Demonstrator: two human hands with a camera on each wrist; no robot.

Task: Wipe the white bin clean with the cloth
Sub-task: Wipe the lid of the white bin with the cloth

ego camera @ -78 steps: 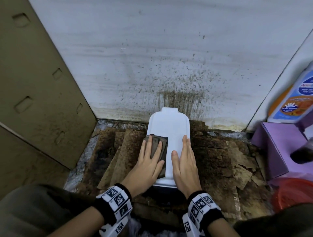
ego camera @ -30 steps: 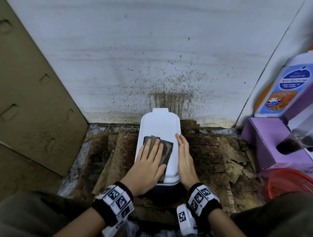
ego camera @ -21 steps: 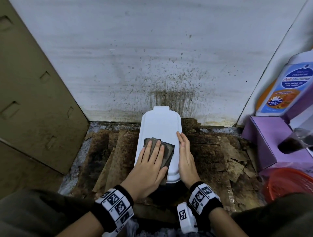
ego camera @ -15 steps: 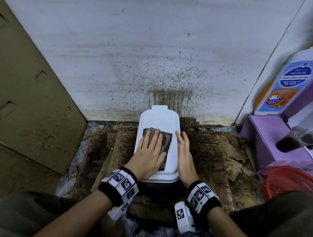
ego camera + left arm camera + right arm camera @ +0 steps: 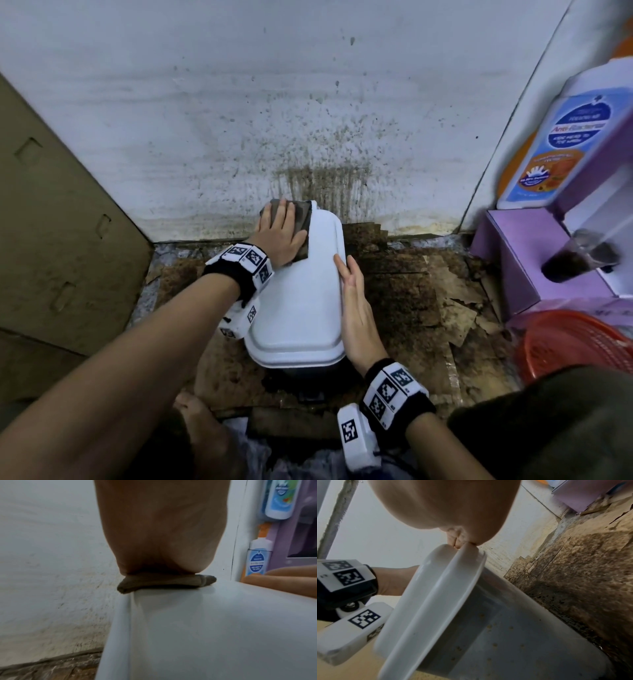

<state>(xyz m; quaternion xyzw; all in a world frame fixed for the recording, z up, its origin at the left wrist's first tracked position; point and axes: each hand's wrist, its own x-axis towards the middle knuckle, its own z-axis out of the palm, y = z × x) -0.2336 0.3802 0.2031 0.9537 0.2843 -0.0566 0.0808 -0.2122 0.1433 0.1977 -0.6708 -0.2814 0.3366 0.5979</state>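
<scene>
A white bin (image 5: 301, 298) with a closed lid stands on the floor against the stained wall. My left hand (image 5: 279, 236) lies flat on a folded grey-brown cloth (image 5: 301, 226) at the far left corner of the lid, fingers straight; the cloth (image 5: 164, 583) overhangs the lid's edge a little under my palm. My right hand (image 5: 356, 301) rests with straight fingers along the right edge of the lid. From the right wrist, my fingers (image 5: 458, 543) touch the lid's rim (image 5: 436, 601), and the bin's grey side below shows small brown specks.
A brown cardboard panel (image 5: 58, 240) leans at the left. Damp, torn cardboard (image 5: 411, 298) covers the floor around the bin. At the right stand a purple box (image 5: 527, 260), a cleaner bottle (image 5: 555, 144) and a red basket (image 5: 575, 342). The wall (image 5: 322, 171) behind is spattered brown.
My left hand has slid the cloth from the middle of the lid to its far left corner. My right hand moved from the lid's top to its right edge.
</scene>
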